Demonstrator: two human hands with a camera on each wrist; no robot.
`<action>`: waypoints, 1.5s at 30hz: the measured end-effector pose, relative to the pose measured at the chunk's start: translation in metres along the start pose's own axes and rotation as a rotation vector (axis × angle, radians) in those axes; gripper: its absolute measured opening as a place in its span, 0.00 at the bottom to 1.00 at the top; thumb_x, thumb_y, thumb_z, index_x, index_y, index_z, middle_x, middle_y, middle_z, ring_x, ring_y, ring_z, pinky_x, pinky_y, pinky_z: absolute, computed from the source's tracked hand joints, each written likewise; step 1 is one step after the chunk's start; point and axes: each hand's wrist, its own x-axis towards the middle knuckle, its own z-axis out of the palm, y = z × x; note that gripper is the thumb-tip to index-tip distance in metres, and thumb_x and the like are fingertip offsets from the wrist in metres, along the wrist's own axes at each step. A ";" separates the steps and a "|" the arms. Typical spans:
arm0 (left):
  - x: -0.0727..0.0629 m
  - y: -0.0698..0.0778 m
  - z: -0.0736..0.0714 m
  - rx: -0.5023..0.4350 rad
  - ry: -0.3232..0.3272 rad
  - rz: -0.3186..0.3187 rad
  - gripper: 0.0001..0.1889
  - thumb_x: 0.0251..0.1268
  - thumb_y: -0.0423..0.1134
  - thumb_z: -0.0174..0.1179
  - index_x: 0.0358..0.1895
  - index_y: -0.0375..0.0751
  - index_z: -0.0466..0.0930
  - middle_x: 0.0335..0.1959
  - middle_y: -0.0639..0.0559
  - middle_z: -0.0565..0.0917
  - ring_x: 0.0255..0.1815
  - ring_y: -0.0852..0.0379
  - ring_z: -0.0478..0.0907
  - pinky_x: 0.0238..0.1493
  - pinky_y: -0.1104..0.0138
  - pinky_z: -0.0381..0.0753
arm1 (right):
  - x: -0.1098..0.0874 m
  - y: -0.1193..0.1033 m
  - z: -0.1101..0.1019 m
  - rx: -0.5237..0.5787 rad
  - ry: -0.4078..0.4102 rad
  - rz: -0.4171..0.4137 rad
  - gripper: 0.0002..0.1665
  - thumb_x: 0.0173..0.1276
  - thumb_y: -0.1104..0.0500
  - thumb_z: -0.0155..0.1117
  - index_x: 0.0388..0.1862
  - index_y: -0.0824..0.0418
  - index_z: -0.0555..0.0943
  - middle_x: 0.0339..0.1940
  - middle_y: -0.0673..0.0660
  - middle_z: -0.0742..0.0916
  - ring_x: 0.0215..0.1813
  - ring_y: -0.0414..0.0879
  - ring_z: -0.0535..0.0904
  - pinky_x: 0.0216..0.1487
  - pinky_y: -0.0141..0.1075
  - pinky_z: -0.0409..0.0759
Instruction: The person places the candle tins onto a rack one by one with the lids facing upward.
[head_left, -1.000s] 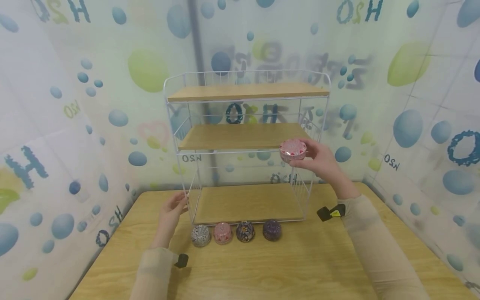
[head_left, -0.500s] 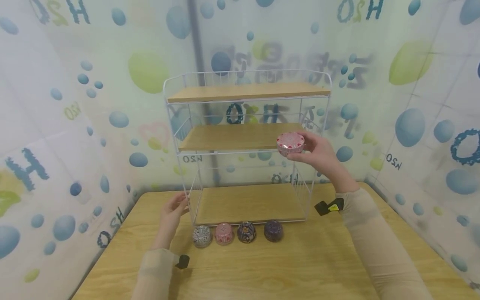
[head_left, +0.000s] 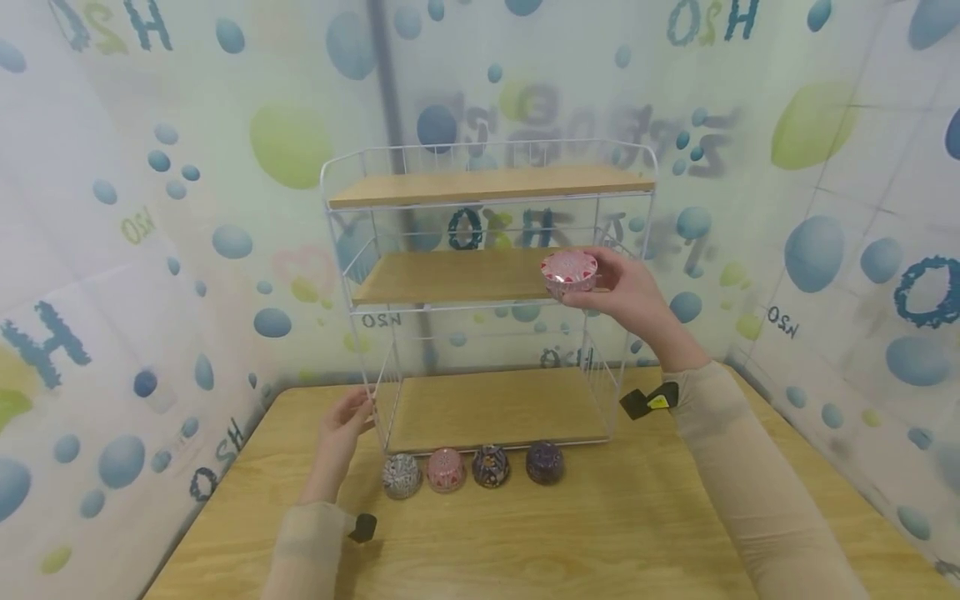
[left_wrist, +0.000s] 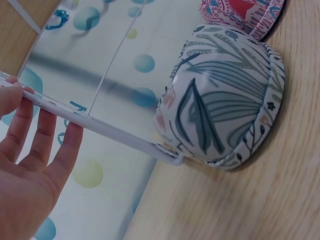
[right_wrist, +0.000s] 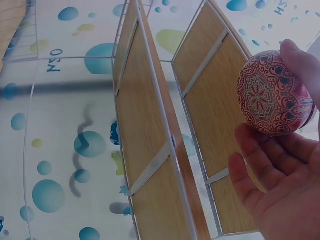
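My right hand (head_left: pixel 626 292) grips a round pink-and-red patterned tin (head_left: pixel 568 272) by its side, in front of the middle shelf (head_left: pixel 450 275) near its right end. In the right wrist view the tin (right_wrist: pixel 272 93) shows a red mandala pattern, with the thumb above and fingers below. My left hand (head_left: pixel 345 421) is at the lower left of the white wire shelf rack (head_left: pixel 359 367). In the left wrist view its thumb and fingertips pinch the rack's white post (left_wrist: pixel 110 131). Near that post sits a white tin with grey-green leaves (left_wrist: pixel 220 97).
Along the rack's front foot stand a leaf-patterned tin (head_left: pixel 401 476), a pink tin (head_left: pixel 446 470), a dark floral tin (head_left: pixel 491 466) and a purple tin (head_left: pixel 544 462). The rack has a top shelf (head_left: pixel 487 183) and bottom shelf (head_left: pixel 495 404) on the wooden table (head_left: pixel 525 542).
My right hand has raised the pink tin and moved it slightly left, from below the middle shelf's front edge to about its level. The left hand stays at the post.
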 end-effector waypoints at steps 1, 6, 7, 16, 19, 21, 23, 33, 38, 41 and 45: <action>0.000 0.000 0.000 0.000 0.001 0.001 0.19 0.74 0.36 0.53 0.62 0.30 0.71 0.45 0.59 0.80 0.47 0.62 0.78 0.52 0.62 0.82 | 0.001 -0.001 0.000 0.003 0.002 0.000 0.37 0.58 0.62 0.74 0.66 0.64 0.71 0.54 0.60 0.79 0.49 0.45 0.79 0.43 0.30 0.83; 0.000 0.000 0.000 -0.008 0.006 0.004 0.18 0.73 0.35 0.54 0.61 0.30 0.71 0.45 0.59 0.80 0.47 0.62 0.78 0.51 0.63 0.82 | 0.005 -0.006 0.002 0.011 0.000 -0.004 0.38 0.57 0.61 0.75 0.66 0.63 0.72 0.54 0.60 0.80 0.49 0.45 0.79 0.43 0.31 0.83; 0.000 0.000 0.000 -0.009 0.007 0.005 0.19 0.73 0.35 0.54 0.61 0.29 0.71 0.45 0.60 0.81 0.47 0.62 0.78 0.51 0.63 0.82 | 0.006 -0.007 0.002 0.007 -0.002 -0.005 0.38 0.57 0.60 0.75 0.66 0.63 0.72 0.54 0.59 0.80 0.49 0.45 0.80 0.43 0.31 0.83; -0.002 0.003 0.001 -0.007 0.010 -0.008 0.19 0.73 0.35 0.53 0.62 0.29 0.70 0.45 0.60 0.81 0.47 0.63 0.78 0.51 0.64 0.82 | 0.010 -0.012 0.002 0.031 0.006 -0.007 0.37 0.57 0.61 0.75 0.66 0.63 0.72 0.54 0.59 0.80 0.50 0.47 0.79 0.44 0.31 0.82; -0.001 0.003 0.000 -0.006 0.000 -0.019 0.19 0.74 0.35 0.53 0.62 0.30 0.70 0.46 0.60 0.80 0.48 0.63 0.78 0.53 0.62 0.81 | 0.012 -0.014 0.002 0.043 0.005 -0.022 0.37 0.57 0.63 0.75 0.65 0.63 0.72 0.54 0.59 0.80 0.49 0.47 0.79 0.44 0.31 0.82; 0.000 0.003 0.000 -0.004 -0.005 -0.025 0.19 0.74 0.36 0.53 0.62 0.31 0.71 0.46 0.60 0.80 0.48 0.63 0.78 0.54 0.60 0.81 | 0.015 -0.015 0.002 0.048 0.006 -0.039 0.36 0.57 0.63 0.74 0.65 0.63 0.73 0.54 0.59 0.80 0.49 0.47 0.79 0.44 0.31 0.82; 0.000 0.003 0.000 -0.003 -0.004 -0.029 0.18 0.74 0.36 0.53 0.62 0.31 0.71 0.46 0.59 0.80 0.48 0.63 0.78 0.55 0.60 0.81 | 0.016 -0.016 0.002 0.055 0.006 -0.046 0.36 0.57 0.64 0.74 0.65 0.63 0.73 0.54 0.59 0.80 0.49 0.47 0.79 0.44 0.31 0.82; -0.001 0.002 0.000 -0.008 0.019 -0.003 0.18 0.73 0.34 0.53 0.61 0.28 0.71 0.45 0.58 0.80 0.47 0.62 0.78 0.54 0.56 0.81 | 0.022 -0.025 0.004 0.027 0.005 -0.032 0.37 0.57 0.60 0.75 0.66 0.62 0.73 0.54 0.59 0.80 0.49 0.48 0.79 0.43 0.30 0.82; -0.001 0.001 0.000 0.002 0.007 -0.006 0.18 0.73 0.34 0.53 0.61 0.29 0.71 0.47 0.56 0.80 0.47 0.63 0.78 0.53 0.59 0.82 | 0.026 -0.030 0.006 0.040 0.006 -0.043 0.37 0.57 0.63 0.74 0.66 0.62 0.73 0.54 0.59 0.81 0.49 0.48 0.80 0.44 0.30 0.82; -0.001 0.001 0.000 0.000 0.002 -0.006 0.18 0.73 0.34 0.53 0.61 0.29 0.71 0.48 0.55 0.80 0.47 0.64 0.78 0.51 0.65 0.82 | 0.028 -0.035 0.007 0.037 0.001 -0.042 0.37 0.57 0.63 0.74 0.66 0.63 0.72 0.55 0.59 0.81 0.49 0.47 0.80 0.44 0.30 0.82; -0.001 0.000 0.000 -0.010 -0.003 -0.002 0.19 0.73 0.34 0.54 0.61 0.27 0.70 0.48 0.55 0.80 0.47 0.63 0.78 0.49 0.68 0.82 | 0.031 -0.043 0.010 0.038 -0.014 -0.053 0.37 0.57 0.62 0.75 0.66 0.63 0.72 0.55 0.59 0.81 0.49 0.47 0.80 0.45 0.31 0.82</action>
